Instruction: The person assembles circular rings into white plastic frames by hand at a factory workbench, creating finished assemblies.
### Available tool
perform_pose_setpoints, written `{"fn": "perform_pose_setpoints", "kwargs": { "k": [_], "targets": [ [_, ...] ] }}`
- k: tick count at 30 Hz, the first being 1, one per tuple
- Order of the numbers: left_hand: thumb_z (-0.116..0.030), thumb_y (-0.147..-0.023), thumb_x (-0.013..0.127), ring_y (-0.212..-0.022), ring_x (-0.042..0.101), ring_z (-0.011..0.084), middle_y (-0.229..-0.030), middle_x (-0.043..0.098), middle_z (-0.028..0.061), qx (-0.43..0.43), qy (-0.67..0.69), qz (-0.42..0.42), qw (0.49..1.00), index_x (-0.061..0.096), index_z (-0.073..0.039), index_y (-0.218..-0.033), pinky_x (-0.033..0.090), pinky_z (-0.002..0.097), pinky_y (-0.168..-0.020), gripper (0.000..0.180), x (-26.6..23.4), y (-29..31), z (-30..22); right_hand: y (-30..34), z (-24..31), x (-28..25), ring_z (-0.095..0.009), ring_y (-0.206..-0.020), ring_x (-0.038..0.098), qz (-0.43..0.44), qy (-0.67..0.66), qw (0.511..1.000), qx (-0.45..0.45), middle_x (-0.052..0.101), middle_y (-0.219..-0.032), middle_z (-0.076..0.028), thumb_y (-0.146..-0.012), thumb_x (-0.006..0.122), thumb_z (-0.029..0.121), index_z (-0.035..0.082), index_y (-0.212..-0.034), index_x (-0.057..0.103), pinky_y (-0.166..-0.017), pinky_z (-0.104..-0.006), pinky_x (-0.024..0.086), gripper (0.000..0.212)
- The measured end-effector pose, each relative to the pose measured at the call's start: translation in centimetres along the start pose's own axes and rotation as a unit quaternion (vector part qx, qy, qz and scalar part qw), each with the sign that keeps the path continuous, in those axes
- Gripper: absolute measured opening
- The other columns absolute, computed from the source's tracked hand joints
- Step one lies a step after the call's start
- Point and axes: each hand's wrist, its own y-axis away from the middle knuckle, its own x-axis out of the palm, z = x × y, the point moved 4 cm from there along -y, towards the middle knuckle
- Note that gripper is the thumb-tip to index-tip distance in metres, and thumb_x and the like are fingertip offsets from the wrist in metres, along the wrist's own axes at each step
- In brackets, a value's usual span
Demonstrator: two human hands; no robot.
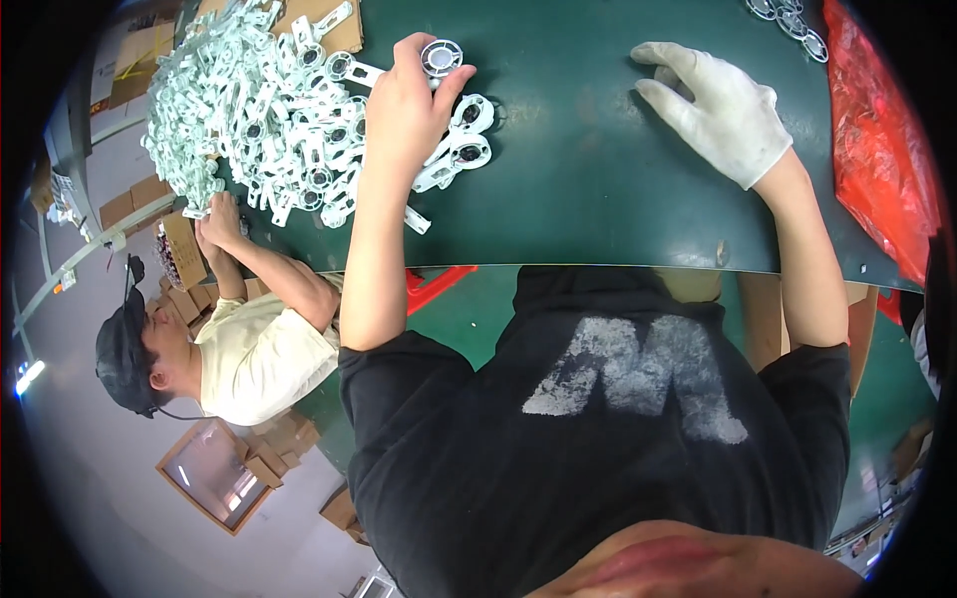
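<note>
My bare left hand point(407, 100) is closed on a round part with a pale ring and a grey centre point(442, 60), held between thumb and fingers. Beside and beneath that hand spreads a big pile of white plastic parts point(269, 120), many with a round end and a flat strip. A few of these parts point(471, 151) lie just right of my left wrist. On the right side, my right hand point(726, 115), in a white glove, is over the green table point(578, 179). Its thumb and fingers are apart, and nothing shows between them.
A red plastic bag point(877, 149) lies along the table's right edge. Several round rings point(797, 22) sit at the far right. To the left, another person point(259, 349) in a dark cap has hands at the pile's edge. Cardboard boxes point(179, 249) stand beyond.
</note>
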Motion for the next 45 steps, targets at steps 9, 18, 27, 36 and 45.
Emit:
{"fn": "perform_pose_setpoints", "kwargs": {
  "k": [9,18,27,36,45],
  "targets": [
    [-0.036,-0.101,0.066,-0.077,0.069,0.0286,-0.09,0.071,0.0163,0.011,0.141,-0.164,0.976,0.053,0.003,-0.118,0.054,0.0363,-0.07,0.045,-3.0,-2.5,1.8,-0.1,0.0,0.0,-0.03,-0.1,0.069,0.016,0.001,1.0,0.019,0.074,-0.101,-0.009,-0.097,0.056,0.034,0.012,-0.128,0.065,-0.085,-0.0434,0.054,0.038],
    [-0.038,-0.105,0.059,-0.079,0.062,0.0174,-0.091,0.067,0.0104,-0.054,0.176,-0.147,0.972,0.054,0.001,-0.125,0.051,0.03,-0.076,0.044,-3.6,-2.2,-0.2,0.0,0.1,-0.2,-0.029,-0.1,0.07,0.032,-0.034,0.998,0.033,0.074,-0.102,-0.008,-0.097,0.056,0.037,0.013,-0.126,0.066,-0.086,-0.041,0.054,0.039],
    [-0.067,-0.079,0.075,-0.082,0.061,0.0224,-0.088,0.067,0.008,0.464,0.309,-0.122,0.821,0.062,-0.001,-0.111,0.048,0.0366,-0.081,0.075,1.1,-1.2,-15.7,1.8,1.6,2.8,-0.017,-0.1,0.067,0.213,-0.794,0.569,0.011,0.068,-0.116,-0.012,-0.106,0.045,0.049,0.004,-0.132,0.057,-0.075,-0.0324,0.055,0.053],
    [-0.058,-0.095,0.06,-0.116,0.054,0.0366,-0.128,0.062,0.0146,0.444,0.381,-0.052,0.809,0.055,-0.007,-0.12,0.038,0.0453,-0.105,0.058,4.5,-1.2,-17.0,0.2,-1.3,-0.6,-0.012,-0.105,0.065,0.051,-0.725,0.655,0.207,0.066,-0.118,-0.003,-0.106,0.053,0.031,0.008,-0.138,0.058,-0.084,-0.03,0.057,0.04],
    [-0.043,-0.101,0.063,-0.095,0.063,0.0187,-0.116,0.06,0.0136,0.21,0.475,-0.123,0.846,0.05,0.003,-0.131,0.052,0.0325,-0.087,0.056,3.9,-2.9,-11.9,-0.6,-0.4,-2.1,-0.02,-0.1,0.067,-0.21,-0.05,0.976,-0.017,0.067,-0.104,-0.003,-0.097,0.066,0.026,0.007,-0.137,0.059,-0.087,-0.0326,0.053,0.044]
  ]
}}
